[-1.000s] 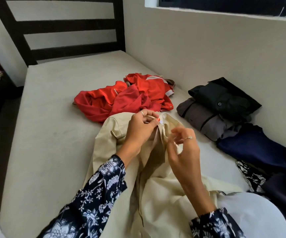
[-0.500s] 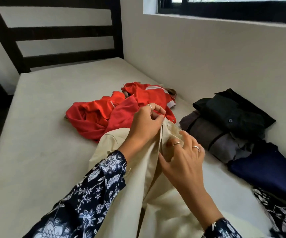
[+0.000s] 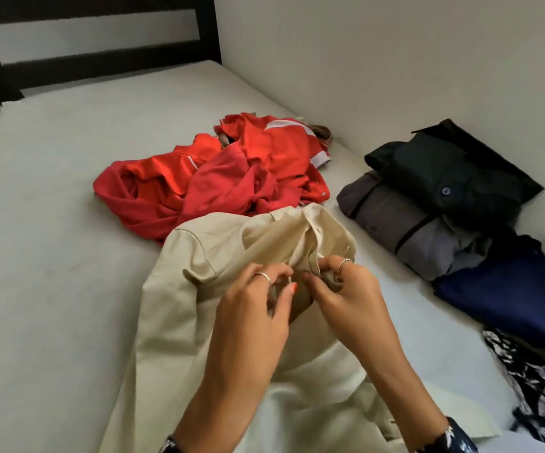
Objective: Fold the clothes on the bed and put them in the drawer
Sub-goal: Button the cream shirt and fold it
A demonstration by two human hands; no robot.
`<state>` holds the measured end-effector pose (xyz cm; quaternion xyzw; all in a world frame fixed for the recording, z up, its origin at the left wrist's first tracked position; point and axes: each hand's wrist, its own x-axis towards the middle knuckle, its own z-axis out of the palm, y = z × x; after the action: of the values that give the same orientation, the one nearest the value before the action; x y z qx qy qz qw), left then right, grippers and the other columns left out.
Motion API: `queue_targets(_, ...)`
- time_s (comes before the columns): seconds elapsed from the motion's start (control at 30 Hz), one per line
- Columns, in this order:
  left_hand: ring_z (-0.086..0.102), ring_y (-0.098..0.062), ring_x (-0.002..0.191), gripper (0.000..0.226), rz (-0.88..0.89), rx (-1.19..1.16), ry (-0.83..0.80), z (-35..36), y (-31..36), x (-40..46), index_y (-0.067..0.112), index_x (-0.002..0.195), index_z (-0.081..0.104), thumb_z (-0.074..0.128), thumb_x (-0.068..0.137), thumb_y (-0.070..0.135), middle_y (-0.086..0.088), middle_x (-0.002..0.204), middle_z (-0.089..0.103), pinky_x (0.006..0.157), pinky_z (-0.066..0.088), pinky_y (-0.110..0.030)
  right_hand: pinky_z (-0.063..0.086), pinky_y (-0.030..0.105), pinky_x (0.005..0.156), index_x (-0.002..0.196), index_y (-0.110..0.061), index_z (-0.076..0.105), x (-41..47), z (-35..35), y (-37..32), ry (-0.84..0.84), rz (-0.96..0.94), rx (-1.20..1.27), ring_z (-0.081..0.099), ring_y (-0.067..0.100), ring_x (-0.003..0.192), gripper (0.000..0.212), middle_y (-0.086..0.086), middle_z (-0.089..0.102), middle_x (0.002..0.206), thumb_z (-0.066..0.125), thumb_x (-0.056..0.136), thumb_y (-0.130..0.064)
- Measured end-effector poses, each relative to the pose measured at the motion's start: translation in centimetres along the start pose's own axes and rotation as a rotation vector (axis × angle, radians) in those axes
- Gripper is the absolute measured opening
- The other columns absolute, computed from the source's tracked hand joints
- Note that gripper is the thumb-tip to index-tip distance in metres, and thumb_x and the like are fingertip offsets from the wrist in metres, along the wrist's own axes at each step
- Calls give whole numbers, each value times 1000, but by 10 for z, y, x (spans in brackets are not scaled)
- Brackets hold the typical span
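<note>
Both hands pinch the beige shirt's front placket, left hand [image 3: 251, 308] and right hand [image 3: 346, 289] nearly touching, likely fastening a button so it folds flat. Beige shirt [image 3: 199, 276] lies on the bed [image 3: 52, 256], red clothes [image 3: 219, 178] unfolded behind it, folded stack [image 3: 444, 191] by the wall.

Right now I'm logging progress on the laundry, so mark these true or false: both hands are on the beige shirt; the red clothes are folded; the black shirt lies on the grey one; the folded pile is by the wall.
1. Both the left hand and the right hand pinch the beige shirt: true.
2. The red clothes are folded: false, they lie crumpled in a heap.
3. The black shirt lies on the grey shirt: true.
4. The folded pile sits by the wall: true.
5. The beige shirt is in a drawer: false, it lies on the bed.
</note>
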<state>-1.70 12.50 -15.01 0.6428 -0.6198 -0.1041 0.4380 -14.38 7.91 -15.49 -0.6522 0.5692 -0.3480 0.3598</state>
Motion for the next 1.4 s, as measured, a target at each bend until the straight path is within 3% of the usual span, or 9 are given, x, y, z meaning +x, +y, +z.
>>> queue_targets(0.13, 61, -5, 83, 24, -68, 10, -74, 5, -16, 4, 18, 110, 71, 67, 87, 12, 9, 99, 65, 78, 46, -14, 48, 8, 78, 96, -16, 72, 2, -1, 6, -74, 68, 105, 65, -3, 89, 12, -9, 71, 102, 70, 87, -23)
queue_targets(0.27, 61, 1, 95, 30, -75, -75, -83, 5, -17, -1, 21, 109, 71, 57, 91, 0, 12, 103, 69, 82, 42, -4, 53, 30, 77, 93, -17, 74, 1, 1, 8, -123, 157, 229, 67, 8, 82, 10, -5, 72, 84, 70, 87, -24)
queue_targets(0.43, 69, -5, 82, 45, -369, -484, -22, 12, -17, -4, 32, 100, 54, 45, 92, -12, 4, 89, 71, 74, 52, -15, 34, 8, 47, 74, -18, 67, -2, -5, 3, -220, 185, 354, 49, -5, 47, 20, -16, 54, 47, 61, 92, -11)
queue_targets(0.7, 68, -12, 77, 17, -593, -812, -8, 25, -18, -13, 14, 87, 67, 64, 86, -3, -2, 80, 73, 70, 53, -19, 40, 10, 51, 76, -17, 68, -6, -4, -1, -240, 204, 425, 51, -4, 50, 20, -14, 58, 52, 61, 92, -7)
queue_targets(0.87, 70, -19, 85, 6, -668, -806, 19, 32, -18, -17, 17, 88, 72, 70, 85, 13, -6, 86, 75, 80, 56, -34, 45, 16, 61, 83, -11, 73, -4, -3, 1, -203, 214, 457, 50, 8, 58, 8, 1, 56, 59, 67, 87, -8)
queue_targets(1.0, 71, -20, 84, 24, -603, -654, 10, 32, -18, -21, 27, 88, 73, 70, 73, 45, -1, 85, 75, 83, 56, -44, 43, 14, 57, 85, -5, 72, -4, -3, 0, -188, 209, 456, 47, 3, 51, 4, -8, 54, 52, 68, 86, -7)
queue_targets(1.1, 69, -11, 76, 5, -505, -497, 60, 31, -14, -20, 25, 83, 70, 68, 87, 25, 3, 79, 73, 74, 56, -33, 42, 13, 54, 86, -4, 71, -6, -3, -2, -178, 191, 430, 46, 3, 51, 6, -3, 56, 57, 68, 87, -10)
queue_targets(1.17, 67, -3, 71, 13, -470, -438, 66, 30, -10, -19, 27, 81, 65, 65, 89, 18, 5, 76, 71, 68, 52, -20, 41, 13, 53, 84, -7, 70, -7, -3, -5, -177, 185, 415, 47, 3, 50, 6, -4, 55, 55, 68, 87, -11)
queue_targets(1.4, 60, -10, 60, 14, -379, -425, 41, 28, 3, -10, 15, 77, 59, 64, 88, 22, 0, 65, 66, 53, 40, -9, 49, 20, 56, 86, -8, 70, -13, -7, -14, -158, 190, 442, 60, 11, 59, 7, 6, 68, 66, 70, 86, -15)
